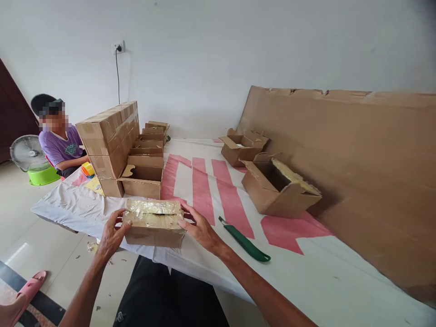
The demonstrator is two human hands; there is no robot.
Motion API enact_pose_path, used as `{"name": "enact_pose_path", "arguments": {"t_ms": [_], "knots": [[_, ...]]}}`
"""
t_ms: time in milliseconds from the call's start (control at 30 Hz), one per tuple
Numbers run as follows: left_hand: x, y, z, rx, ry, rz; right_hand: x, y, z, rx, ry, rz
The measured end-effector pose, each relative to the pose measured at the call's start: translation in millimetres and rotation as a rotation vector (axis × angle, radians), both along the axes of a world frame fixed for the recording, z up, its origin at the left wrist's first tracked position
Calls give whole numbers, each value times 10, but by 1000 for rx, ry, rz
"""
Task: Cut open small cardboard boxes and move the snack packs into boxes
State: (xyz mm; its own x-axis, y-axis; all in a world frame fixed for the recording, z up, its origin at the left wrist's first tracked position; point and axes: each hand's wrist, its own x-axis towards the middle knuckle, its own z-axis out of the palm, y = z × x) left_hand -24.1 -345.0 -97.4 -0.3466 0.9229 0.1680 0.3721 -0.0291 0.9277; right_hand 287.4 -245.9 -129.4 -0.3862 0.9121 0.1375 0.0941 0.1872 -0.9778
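A small cardboard box (155, 236) with yellowish, shiny tape over its top sits at the table's front edge. A dark gap runs between its top flaps. My left hand (114, 231) grips its left end, thumb on the near side and fingers toward the back. On the opposite end, my right hand (200, 227) holds it the same way, with the thumb near the top corner. To the right of my right hand lies a green-handled knife (245, 240) with a short blade.
Stacked closed cartons (109, 141) stand at the left, beside a row of open boxes (143, 181). Two more open boxes, one nearer (279, 195) and one farther (241, 152), are at right before a large cardboard sheet (357, 172). A person (66, 141) sits beyond the table's left end.
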Motion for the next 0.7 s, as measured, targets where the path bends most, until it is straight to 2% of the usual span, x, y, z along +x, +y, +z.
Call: {"name": "enact_pose_path", "arguments": {"t_ms": [267, 500, 600, 700], "knots": [[46, 105, 57, 9, -120, 10, -86, 235, 327, 255, -304, 47], [-22, 181, 87, -57, -218, 19, -265, 325, 715, 356, -691, 123], [-12, 198, 98, -59, -229, 27, -315, 351, 771, 466, -759, 157], [18, 184, 102, -59, -245, 38, -316, 371, 717, 594, -788, 180]]}}
